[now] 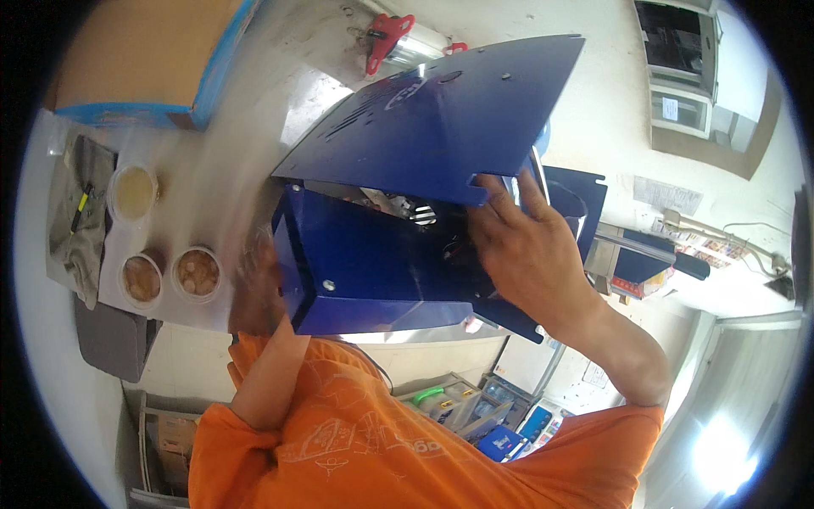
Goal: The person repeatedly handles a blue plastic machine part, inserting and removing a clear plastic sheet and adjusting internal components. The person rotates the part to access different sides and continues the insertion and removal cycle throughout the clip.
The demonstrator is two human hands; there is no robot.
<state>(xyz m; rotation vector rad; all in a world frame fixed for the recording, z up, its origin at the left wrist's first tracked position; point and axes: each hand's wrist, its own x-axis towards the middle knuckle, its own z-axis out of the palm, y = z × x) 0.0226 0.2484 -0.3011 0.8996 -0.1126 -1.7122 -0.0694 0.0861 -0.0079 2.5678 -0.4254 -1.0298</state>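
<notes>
Both hands grip one blue metal housing — right hand fingers on its lid; left hand blurred.

Blue sheet-metal housing painted, smooth, semi-gloss; cardboard box matt.
</notes>
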